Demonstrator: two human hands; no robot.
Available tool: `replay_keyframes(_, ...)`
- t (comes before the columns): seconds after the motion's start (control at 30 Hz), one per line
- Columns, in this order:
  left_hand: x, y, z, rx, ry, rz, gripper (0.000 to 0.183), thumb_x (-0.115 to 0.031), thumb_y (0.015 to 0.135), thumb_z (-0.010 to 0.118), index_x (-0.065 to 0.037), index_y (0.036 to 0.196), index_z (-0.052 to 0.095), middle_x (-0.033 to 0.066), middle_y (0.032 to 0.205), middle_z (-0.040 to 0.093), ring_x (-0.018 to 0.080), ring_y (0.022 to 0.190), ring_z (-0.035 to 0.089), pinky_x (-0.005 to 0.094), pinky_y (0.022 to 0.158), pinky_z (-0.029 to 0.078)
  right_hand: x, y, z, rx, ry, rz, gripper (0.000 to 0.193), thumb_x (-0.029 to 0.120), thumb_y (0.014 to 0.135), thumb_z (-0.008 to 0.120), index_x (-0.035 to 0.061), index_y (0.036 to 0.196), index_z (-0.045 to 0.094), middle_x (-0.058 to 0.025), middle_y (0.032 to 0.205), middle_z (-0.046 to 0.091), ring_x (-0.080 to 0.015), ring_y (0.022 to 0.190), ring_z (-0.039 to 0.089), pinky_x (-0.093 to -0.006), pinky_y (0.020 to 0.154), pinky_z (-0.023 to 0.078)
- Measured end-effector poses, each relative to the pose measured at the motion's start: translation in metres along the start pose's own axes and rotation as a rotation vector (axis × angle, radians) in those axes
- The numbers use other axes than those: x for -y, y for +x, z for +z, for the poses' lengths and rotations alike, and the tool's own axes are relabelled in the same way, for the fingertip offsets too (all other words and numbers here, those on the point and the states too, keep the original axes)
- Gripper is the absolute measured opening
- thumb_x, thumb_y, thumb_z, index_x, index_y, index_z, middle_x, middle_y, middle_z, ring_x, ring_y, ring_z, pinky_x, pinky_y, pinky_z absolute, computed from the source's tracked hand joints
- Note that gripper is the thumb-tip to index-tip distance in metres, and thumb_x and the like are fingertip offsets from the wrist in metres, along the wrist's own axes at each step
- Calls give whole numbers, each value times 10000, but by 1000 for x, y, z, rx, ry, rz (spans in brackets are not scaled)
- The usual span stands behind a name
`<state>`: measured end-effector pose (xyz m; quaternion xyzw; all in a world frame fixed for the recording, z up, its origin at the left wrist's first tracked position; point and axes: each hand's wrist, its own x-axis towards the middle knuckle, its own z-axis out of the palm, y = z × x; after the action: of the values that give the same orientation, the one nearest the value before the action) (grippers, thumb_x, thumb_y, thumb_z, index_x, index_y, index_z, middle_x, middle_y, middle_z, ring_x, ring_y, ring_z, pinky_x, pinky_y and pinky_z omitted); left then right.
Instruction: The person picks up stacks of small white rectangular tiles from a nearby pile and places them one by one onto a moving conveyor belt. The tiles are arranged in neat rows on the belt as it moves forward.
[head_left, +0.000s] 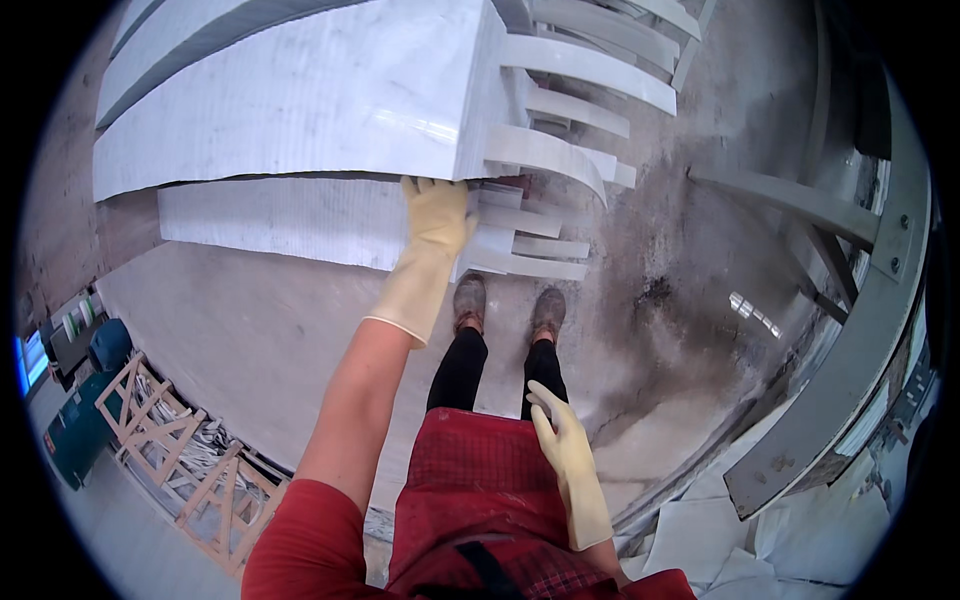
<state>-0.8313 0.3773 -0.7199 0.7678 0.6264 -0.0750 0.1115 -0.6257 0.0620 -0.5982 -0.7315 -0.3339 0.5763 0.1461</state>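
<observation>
My left hand (437, 215), in a pale yellow rubber glove, reaches forward to a large white block (300, 105) with a finely ribbed face. Its slightly spread fingertips touch the block's near lower edge, close to the right corner. Below that edge lies a lower white ribbed piece (290, 222), partly behind my left hand. Curved white strips (590, 70) stick out from the block's right side. My right hand (563, 440), gloved alike, hangs beside the red apron (470, 460) with fingers loosely apart and nothing in it.
Stained grey floor (270, 300) lies under my shoes. A grey metal frame (830, 400) curves along the right, with a slanting beam (790, 200). Flat pale sheets (700, 540) lie at lower right. At left stand a wooden crate (195, 450) of white scraps and a green machine (80, 430).
</observation>
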Motion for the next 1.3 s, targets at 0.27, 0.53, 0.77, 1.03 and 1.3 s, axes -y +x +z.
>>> replay_keyframes(0.27,-8,-2,21,17,-28,67,312,-316,909,756,-62,1081,814,191,1240,741,403,1247,617,579,1149,399,-7,13,20,-11,113,84,409,145,1074,658,138,1483,658,-159,1344,745,-289,1276,698,-380,1089,523)
replay_keyframes(0.53,-35,-19,46,-160,-131,177,532,-232,844,800,-42,1329,691,216,1281,692,417,1233,635,588,1178,407,11,23,33,24,109,86,410,149,1088,639,136,1498,649,-170,1397,718,-276,1332,671,-364,1138,492)
replay_keyframes(0.77,-21,-69,51,-299,-449,-196,1066,-296,702,951,-8,1584,427,276,1413,587,471,1288,611,552,1136,472,5,30,38,63,108,87,422,138,1103,615,84,1521,615,-159,1396,712,-241,1336,661,-356,1149,484)
replay_keyframes(1.03,-29,-53,27,169,-402,-417,1231,-339,687,991,-34,1651,289,245,1295,658,430,1123,700,507,961,597,0,56,40,139,-36,-78,433,161,1105,624,58,1525,600,-165,1429,688,-232,1356,649,-353,1152,480)
replay_keyframes(1.3,-13,-69,3,277,-709,-541,1236,-344,671,1011,14,1641,334,283,1443,624,447,1329,633,458,1083,556,28,132,24,131,278,-68,564,286,1104,643,69,1607,507,-181,1526,622,-247,1442,561,-375,1217,405)
